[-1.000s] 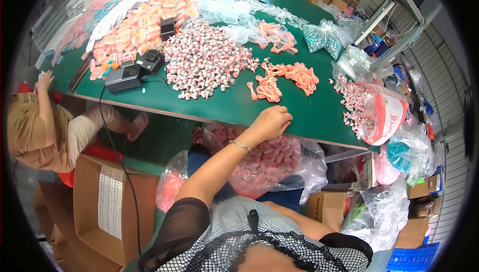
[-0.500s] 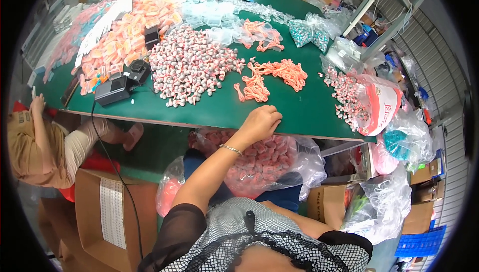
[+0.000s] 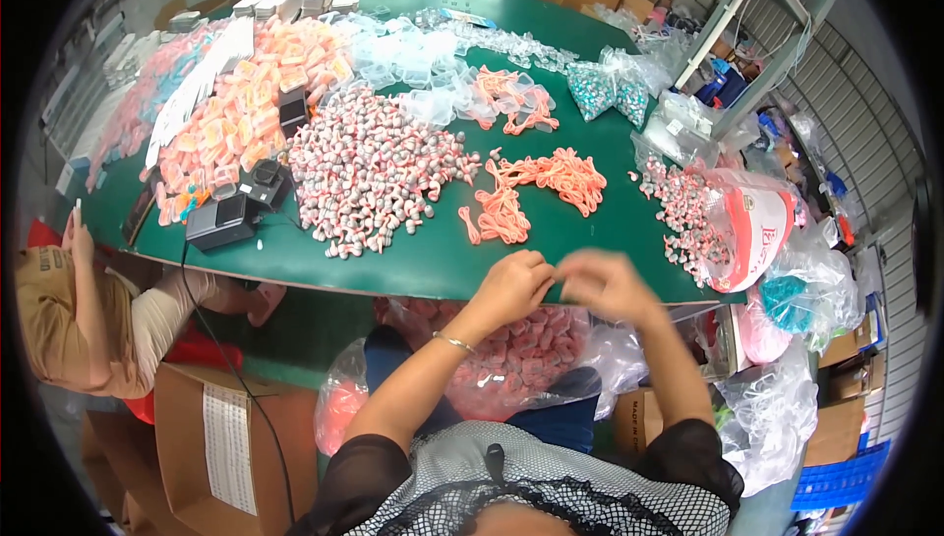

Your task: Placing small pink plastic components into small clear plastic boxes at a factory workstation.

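We see a long green bench (image 3: 590, 231) that fills the upper half of the view. Around it the room looks like a workshop, with cardboard boxes (image 3: 231, 438), clear plastic bags (image 3: 787, 418) and a blue crate (image 3: 841, 477) on the floor at the right. On the bench lies a big heap of small pink-and-grey pieces (image 3: 369, 177), and to the left of it a spread of orange flat packets (image 3: 241, 113). Near the bench edge stands a small black device (image 3: 221, 221) with a cable hanging down. Another person (image 3: 84, 320) sits at the left end of the bench.

Near the middle of the bench we see a loose pile of orange cords (image 3: 536, 187), thin and curled, some in a bundle and some stretched out. It lies just beyond the hands, apart from them.

The left hand (image 3: 513, 285) and the right hand (image 3: 602, 285) meet at the near edge of the bench, fingertips together. The right hand is blurred, and we cannot tell what they pinch between them. Under the hands, below the bench edge, a clear bag of pink pieces (image 3: 511, 364) rests on the lap.
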A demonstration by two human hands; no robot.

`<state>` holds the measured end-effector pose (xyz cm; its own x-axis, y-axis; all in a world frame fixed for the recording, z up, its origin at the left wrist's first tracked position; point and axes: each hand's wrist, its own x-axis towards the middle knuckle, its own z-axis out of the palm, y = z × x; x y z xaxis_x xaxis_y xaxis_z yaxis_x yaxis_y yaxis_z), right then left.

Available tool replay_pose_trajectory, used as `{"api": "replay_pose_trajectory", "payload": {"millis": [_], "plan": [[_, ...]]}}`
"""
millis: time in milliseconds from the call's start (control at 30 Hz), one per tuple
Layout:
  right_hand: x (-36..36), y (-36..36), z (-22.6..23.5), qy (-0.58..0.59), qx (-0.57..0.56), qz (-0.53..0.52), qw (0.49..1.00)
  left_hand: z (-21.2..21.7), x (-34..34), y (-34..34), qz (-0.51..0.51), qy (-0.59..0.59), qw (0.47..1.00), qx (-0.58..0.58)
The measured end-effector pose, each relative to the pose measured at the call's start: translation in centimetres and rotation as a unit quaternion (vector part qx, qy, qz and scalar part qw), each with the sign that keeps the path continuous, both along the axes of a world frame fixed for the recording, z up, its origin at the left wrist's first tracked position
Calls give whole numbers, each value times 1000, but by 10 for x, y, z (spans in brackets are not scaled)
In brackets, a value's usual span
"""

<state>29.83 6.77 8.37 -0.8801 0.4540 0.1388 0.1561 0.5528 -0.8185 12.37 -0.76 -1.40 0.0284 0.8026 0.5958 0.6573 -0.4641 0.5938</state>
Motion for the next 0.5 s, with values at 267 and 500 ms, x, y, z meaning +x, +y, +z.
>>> {"api": "replay_pose_trajectory", "payload": {"millis": [267,500], "plan": [[-143,314,-56,-63,204,-268,939,5,6,5,-29,-32,999,-13],[-221,383,-70,-108,104,-270,951,8,8,7,-41,-38,998,-38]]}}
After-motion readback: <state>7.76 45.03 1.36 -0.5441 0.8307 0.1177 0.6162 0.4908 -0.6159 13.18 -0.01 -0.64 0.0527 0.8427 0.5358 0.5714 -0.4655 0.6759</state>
